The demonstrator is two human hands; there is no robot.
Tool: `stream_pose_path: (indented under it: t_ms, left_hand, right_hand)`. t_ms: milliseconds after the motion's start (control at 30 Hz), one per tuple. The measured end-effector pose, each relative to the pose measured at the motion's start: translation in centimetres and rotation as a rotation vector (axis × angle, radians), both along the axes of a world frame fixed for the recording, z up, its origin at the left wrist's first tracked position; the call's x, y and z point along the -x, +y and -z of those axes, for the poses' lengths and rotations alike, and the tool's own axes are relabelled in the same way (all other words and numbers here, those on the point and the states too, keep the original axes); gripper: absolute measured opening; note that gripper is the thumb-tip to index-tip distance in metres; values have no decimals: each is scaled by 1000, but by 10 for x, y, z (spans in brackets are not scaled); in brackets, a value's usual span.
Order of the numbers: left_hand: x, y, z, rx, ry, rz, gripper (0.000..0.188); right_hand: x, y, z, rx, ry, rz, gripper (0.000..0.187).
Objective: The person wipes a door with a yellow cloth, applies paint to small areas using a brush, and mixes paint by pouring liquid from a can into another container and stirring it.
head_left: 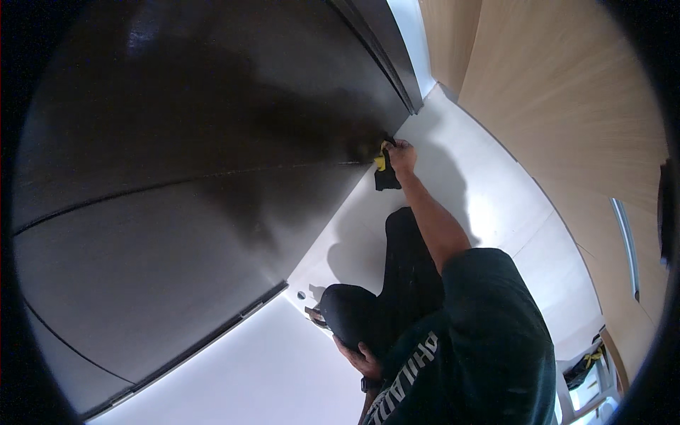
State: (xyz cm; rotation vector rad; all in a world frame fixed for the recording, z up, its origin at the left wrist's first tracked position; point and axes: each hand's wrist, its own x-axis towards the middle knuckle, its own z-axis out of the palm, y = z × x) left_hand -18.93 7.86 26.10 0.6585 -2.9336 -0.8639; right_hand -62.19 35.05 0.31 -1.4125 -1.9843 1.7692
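Panel edges: the dark panel fills the left side; its bottom edge meets the pale floor on a slant, and a dark edge strip runs down its near side.
Top corner: a dark frame closes in just beyond the right hand.
Open room: bare floor lies between the right forearm and the wooden cabinet front; a narrower stretch separates the knees from the panel.
Black-and-yellow item: at the panel's bottom edge, near the groove's end; whether it presses on the panel cannot be told.
Right hand: closed around the item's upper part, knuckles up.
Right arm: reaching forward and leftward, nearly straight, past the right knee.
Left hand: open, laid against the bent left leg, a watch at its wrist.
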Motion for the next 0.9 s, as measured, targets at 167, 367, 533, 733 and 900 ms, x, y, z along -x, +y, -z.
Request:
stream_pose_path:
  t_ms: [167,367,533,733,900]
  left_hand:
    - [1,3,0,-38,35,-27,81]
    - [1,4,-1,19,15,-43,81]
    - [-3,4,8,-43,58,-72,80]
    - [-5,-3,8,76,-8,-34,81]
    - [6,-5,15,25,7,-14,83]
  right_hand:
    - [1,1,4,5,17,-5,32]
    - [23,30,-12,494,127,497,30]
    - [62,71,-35,566,607,945,29]
    - [66,95,-27,396,118,742,24]
    - [60,95,-22,341,410,603,24]
